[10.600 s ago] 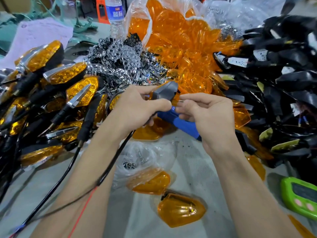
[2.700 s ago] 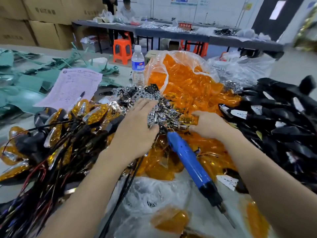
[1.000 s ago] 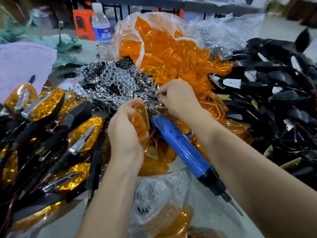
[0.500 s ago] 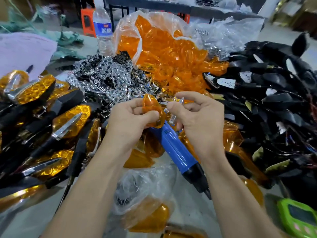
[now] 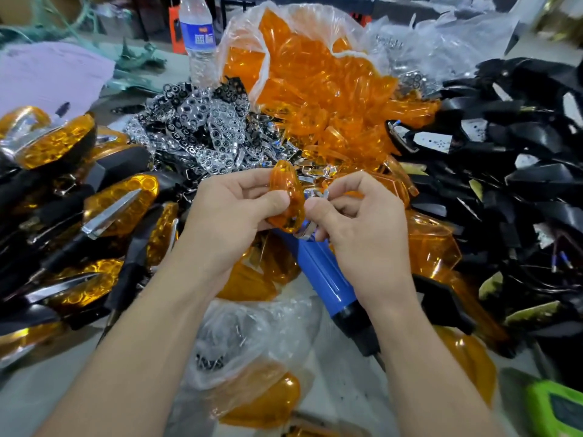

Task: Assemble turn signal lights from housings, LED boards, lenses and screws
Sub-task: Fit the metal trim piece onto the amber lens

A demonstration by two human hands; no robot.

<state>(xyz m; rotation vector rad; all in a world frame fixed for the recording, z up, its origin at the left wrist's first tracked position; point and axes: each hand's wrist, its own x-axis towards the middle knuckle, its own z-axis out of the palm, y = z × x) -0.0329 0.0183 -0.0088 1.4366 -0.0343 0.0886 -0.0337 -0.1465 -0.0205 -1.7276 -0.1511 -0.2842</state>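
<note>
Half a sec. ago your hands were a little apart. Now the right hand [image 5: 359, 234] has brought its chrome insert [image 5: 307, 231] against the orange lens [image 5: 285, 200], which the left hand [image 5: 233, 216] holds up, thumb on the front. Both parts are raised over the blue screwdriver [image 5: 321, 272] lying on the table [image 5: 344, 392].

So picking is done; I judge you are now at the fitting step, insert into lens.

Left grip: closed around the lens. Right grip: narrow pinch on the insert.

Room is small. Finished lights [image 5: 120, 200] are at left, chrome parts pile [image 5: 205, 134] and lens bag [image 5: 315, 77] ahead, black housings [image 5: 520, 184] at right, all near the hands. Bare table shows only towards you, approx. by the screw bag [image 5: 252, 329]. Keep elbows in, so no pile slides.
</note>
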